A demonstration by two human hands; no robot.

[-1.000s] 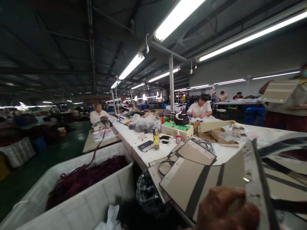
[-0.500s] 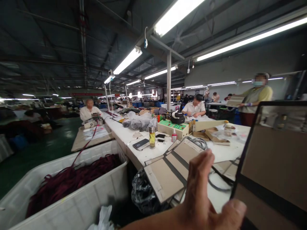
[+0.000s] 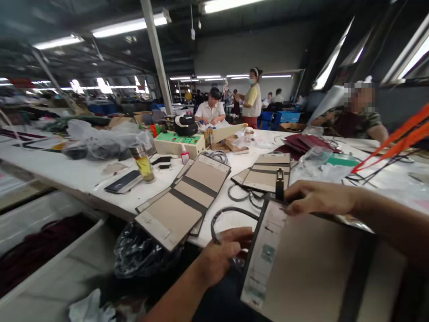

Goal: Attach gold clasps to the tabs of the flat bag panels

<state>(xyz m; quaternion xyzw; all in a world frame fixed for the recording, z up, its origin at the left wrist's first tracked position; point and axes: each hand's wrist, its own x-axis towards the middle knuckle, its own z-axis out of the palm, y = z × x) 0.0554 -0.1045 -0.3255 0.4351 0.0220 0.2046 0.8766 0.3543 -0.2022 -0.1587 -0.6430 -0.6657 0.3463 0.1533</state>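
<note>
A large beige panel with black edging and a black band [image 3: 315, 264] fills the lower right, tilted; whitish patches with stitches line its left side. My right hand [image 3: 311, 197] closes on its upper edge. Beside those fingers a black strap with a metal fitting [image 3: 279, 183] stands up from the edge. My left hand [image 3: 223, 252] is closed around a black cord handle [image 3: 223, 213] that loops out to the panel's left. Some left fingertips are hidden near the panel's edge.
Similar beige panels [image 3: 174, 212] overhang the white table [image 3: 124, 203]. More panels [image 3: 268, 172] lie behind. A green-topped machine [image 3: 179, 145], bottle [image 3: 144, 167] and dark notebook [image 3: 123, 182] stand farther left. A white bin [image 3: 67, 259] is at lower left. Co-workers [image 3: 210, 109] sit across; orange straps hang right.
My view has swung right and down. The panel has tipped and moved lower. My left hand has gone from spread fingers to gripping the cord handle; my right hand has come into view.
</note>
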